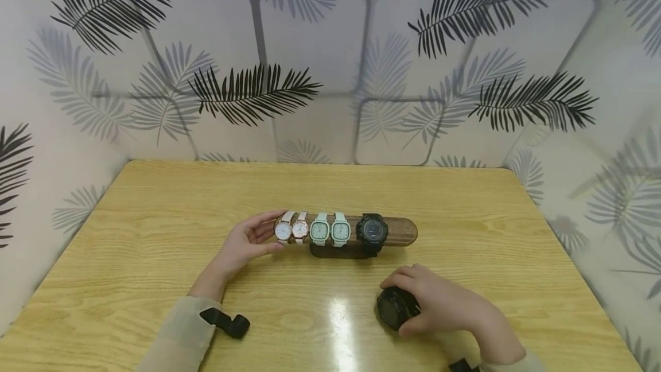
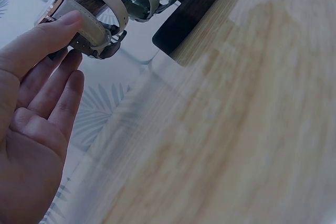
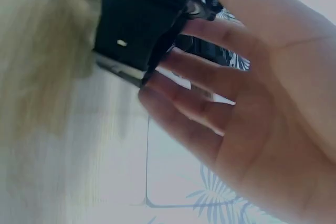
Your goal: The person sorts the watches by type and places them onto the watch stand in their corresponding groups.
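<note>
A wooden watch stand [image 1: 404,232] with rounded ends stands on the table. From left to right it carries two white-strapped watches [image 1: 283,231], two mint-green square watches [image 1: 319,231] and a black watch [image 1: 373,230]. My left hand [image 1: 244,247] holds the stand's left end; in the left wrist view its thumb lies on a white watch strap [image 2: 86,29], with the other fingers behind. Lower right, my right hand [image 1: 444,300] grips a second black watch [image 1: 391,310] between thumb and fingers. The right wrist view shows that watch's thick black side [image 3: 139,24] close up.
The wooden table [image 1: 258,188] reaches back to a wall [image 1: 320,45] covered with a leaf pattern. A black strap [image 1: 225,322] circles the left sleeve. Light glares off the tabletop between the two hands.
</note>
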{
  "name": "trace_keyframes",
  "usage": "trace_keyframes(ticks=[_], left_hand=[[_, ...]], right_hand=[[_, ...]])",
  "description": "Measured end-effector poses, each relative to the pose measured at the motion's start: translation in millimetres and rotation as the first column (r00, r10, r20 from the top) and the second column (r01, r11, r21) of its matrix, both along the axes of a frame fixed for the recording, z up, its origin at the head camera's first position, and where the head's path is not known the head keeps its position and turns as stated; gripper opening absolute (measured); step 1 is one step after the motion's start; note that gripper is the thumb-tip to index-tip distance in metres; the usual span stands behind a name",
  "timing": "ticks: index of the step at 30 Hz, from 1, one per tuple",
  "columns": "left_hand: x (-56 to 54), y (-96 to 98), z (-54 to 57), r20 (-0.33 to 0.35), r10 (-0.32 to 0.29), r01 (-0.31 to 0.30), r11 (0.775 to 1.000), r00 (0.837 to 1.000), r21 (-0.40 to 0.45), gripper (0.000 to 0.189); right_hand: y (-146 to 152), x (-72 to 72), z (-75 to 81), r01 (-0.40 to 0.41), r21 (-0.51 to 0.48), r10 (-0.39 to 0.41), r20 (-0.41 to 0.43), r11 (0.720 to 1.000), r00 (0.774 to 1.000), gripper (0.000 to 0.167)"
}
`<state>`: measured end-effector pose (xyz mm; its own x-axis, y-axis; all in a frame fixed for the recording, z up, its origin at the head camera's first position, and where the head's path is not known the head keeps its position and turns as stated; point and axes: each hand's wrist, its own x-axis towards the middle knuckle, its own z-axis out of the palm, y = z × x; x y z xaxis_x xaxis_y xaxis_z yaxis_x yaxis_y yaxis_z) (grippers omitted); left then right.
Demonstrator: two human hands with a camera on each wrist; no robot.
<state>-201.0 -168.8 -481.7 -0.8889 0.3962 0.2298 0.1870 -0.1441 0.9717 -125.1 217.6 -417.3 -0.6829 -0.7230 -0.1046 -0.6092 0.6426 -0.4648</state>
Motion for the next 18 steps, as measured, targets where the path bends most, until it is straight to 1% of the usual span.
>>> trace_keyframes(ticks=[2,4,6,8,10,11,13,16,18], left_hand=[[-0.1,0.5,-1.1,0.002,0.0,0.0,1.0,1.0,0.002,0.068],[-0.5,0.6,-2.1,0.0,-0.002,0.002,1.0,1.0,0.008,0.068],[-1.1,0.5,-2.6,0.002,-0.004,0.004,1.0,1.0,0.009,0.068],[-1.4,0.4,-3.0,0.004,-0.003,0.003,1.0,1.0,0.005,0.068],[-1.4,0.7,-2.7,0.009,0.0,0.0,1.0,1.0,0.002,0.068],[-1.5,0.6,-2.7,0.01,0.001,-0.001,1.0,1.0,-0.001,0.068],[-1.6,0.6,-2.7,0.008,0.003,-0.003,1.0,1.0,-0.001,0.068],[-1.6,0.3,-2.8,0.002,0.005,-0.005,1.0,1.0,-0.006,0.068],[-1.2,-0.8,-3.3,0.002,0.015,-0.015,1.0,1.0,-0.014,0.069]], right_hand=[[2.9,-1.0,0.8,0.021,-0.046,-0.022,-0.016,0.999,1.0,0.064],[6.9,-2.8,2.1,0.049,-0.099,-0.051,-0.014,0.994,0.999,0.067],[11.1,-4.6,4.0,0.061,-0.183,-0.065,-0.014,0.981,0.998,0.069],[14.9,-6.2,5.5,0.066,-0.287,-0.074,-0.018,0.956,0.997,0.072],[17.8,-7.3,8.3,0.055,-0.391,-0.078,-0.041,0.919,0.996,0.076],[18.9,-7.7,10.0,0.051,-0.433,-0.088,-0.065,0.9,0.994,0.078],[21.2,-8.7,14.1,0.068,-0.498,-0.13,-0.091,0.864,0.987,0.082],[22.7,-9.7,20.9,0.113,-0.548,-0.229,-0.147,0.829,0.962,0.087],[21.2,-10.6,26.6,0.139,-0.58,-0.285,-0.169,0.803,0.944,0.087]])
